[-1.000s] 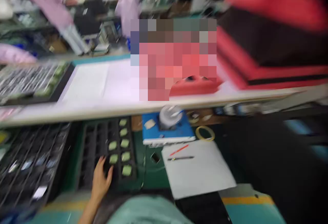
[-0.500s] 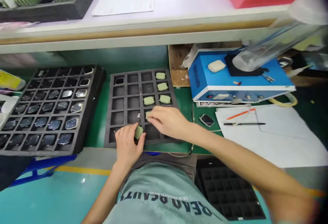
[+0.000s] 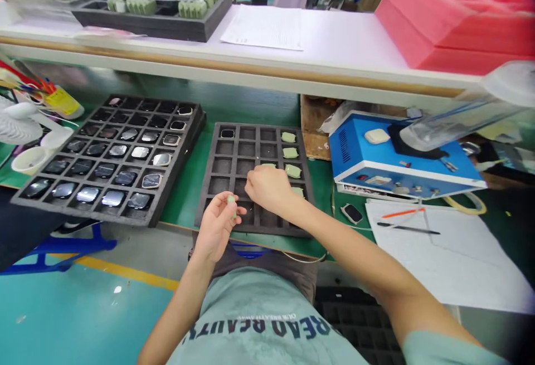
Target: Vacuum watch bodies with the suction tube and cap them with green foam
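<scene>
My left hand holds a pale green watch-shaped piece on edge between thumb and fingers, above the front edge of a black compartment tray. My right hand is over the tray's middle, fingers bent together; anything in its fingertips is hidden. Beyond its knuckles a green piece shows partly. More green pieces sit in the rightmost column, one partly covered by my right wrist. A dark watch lies in the far left compartment.
At left, a black tray holds many dark watches. A blue box with a clear tube stands at right. Nearby are a loose watch, white paper and a black pen. A shelf edge crosses behind, bearing red foam trays.
The view has tilted up and moved left. My left hand has lifted its green piece and turned it on edge. My right hand stays over the tray, now more closed.
</scene>
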Demonstrator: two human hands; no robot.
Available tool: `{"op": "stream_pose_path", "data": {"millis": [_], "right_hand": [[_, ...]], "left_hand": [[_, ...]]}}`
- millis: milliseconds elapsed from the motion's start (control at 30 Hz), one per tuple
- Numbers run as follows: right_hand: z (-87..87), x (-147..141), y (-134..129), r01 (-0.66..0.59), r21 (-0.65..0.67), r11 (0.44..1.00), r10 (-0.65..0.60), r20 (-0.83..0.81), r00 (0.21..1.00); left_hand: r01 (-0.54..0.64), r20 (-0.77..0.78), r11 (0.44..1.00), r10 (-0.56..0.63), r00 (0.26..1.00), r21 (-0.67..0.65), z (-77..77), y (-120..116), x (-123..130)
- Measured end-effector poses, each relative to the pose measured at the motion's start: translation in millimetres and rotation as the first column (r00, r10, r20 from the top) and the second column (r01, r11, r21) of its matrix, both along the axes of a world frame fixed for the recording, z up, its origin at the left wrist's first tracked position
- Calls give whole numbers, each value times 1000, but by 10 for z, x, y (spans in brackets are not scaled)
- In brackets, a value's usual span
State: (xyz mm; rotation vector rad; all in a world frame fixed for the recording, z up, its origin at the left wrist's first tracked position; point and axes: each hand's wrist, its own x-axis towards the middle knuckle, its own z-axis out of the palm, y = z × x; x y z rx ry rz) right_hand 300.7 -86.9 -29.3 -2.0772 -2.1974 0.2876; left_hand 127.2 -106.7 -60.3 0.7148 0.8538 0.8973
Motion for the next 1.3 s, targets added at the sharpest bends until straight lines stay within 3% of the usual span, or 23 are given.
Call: {"op": "stream_pose_path", "data": {"millis": [100, 200, 267, 333, 467, 633, 867, 967, 1000, 1067, 1167, 1233, 1300], "right_hand": [[-21, 185, -400, 173, 278, 945, -62, -367, 928], [-89, 295, -832, 294, 478, 828, 66, -603, 795], [-133, 323, -1041, 313, 562, 766, 136, -618, 775], [-157, 356, -1162, 265, 619, 739, 206, -583, 786], [-144, 471, -1224, 100, 679, 727, 328, -471, 819], [-134, 547, -1199, 5, 707, 707, 398, -404, 823], [-150, 575, -1189, -87, 664, 742, 417, -358, 835], [-148, 575, -1188, 29, 600, 799, 346, -500, 793], [-154, 567, -1189, 103, 534, 839, 291, -602, 744], [-180, 542, -1193, 237, 329, 914, 146, -813, 563], [-236, 508, -1190, 304, 34, 952, -58, -955, 289], [-267, 516, -1170, 313, -66, 947, -137, -968, 211], [-285, 550, -1135, 294, -109, 949, -168, -968, 185]], "left_hand": [[121, 68, 990, -117, 991, -70, 35, 18, 175], [182, 65, 981, -178, 982, -65, 58, -4, 401], [217, 55, 974, -213, 975, -64, 84, -30, 537], [262, 46, 962, -259, 965, -73, 112, -54, 639], [302, 22, 950, -302, 953, -78, 144, -100, 745], [295, -11, 953, -296, 955, -72, 151, -161, 779], [326, -47, 944, -329, 943, -57, 152, -174, 799], [315, -87, 949, -313, 946, 9, 123, -178, 820], [311, -96, 950, -307, 947, 34, 112, -184, 827], [298, -106, 951, -289, 952, 81, 91, -207, 835], [287, -154, 943, -262, 953, 171, 57, -261, 828], [298, -235, 918, -239, 942, 261, 26, -299, 811], [334, -319, 882, -229, 920, 332, -16, -330, 797]]}}
